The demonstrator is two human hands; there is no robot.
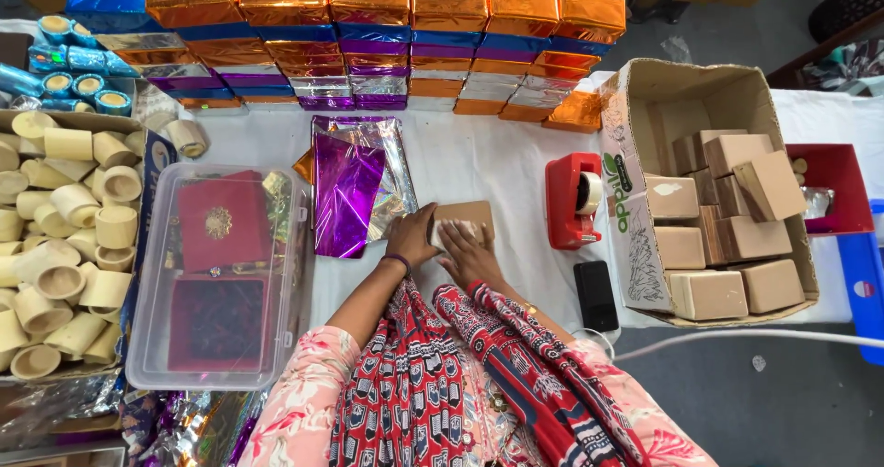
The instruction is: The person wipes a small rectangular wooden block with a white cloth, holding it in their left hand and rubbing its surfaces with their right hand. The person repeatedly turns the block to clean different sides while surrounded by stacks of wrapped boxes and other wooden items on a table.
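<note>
On the white counter [497, 168], between the purple foil sheets [354, 186] and the red tape dispenser [573, 200], lies a plain brown box [463, 216]. Left hand [412, 239] rests flat at its left edge and right hand [468, 255] presses on top, both with open fingers and no closed grip. Uneven pressure could likely slide the box toward the dispenser, or onto the foil, creasing it

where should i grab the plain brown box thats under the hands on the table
Grip the brown box by its left and right side edges, coming from above: it lies flat on the white table, with the left hand and right hand covering its near part.
</note>
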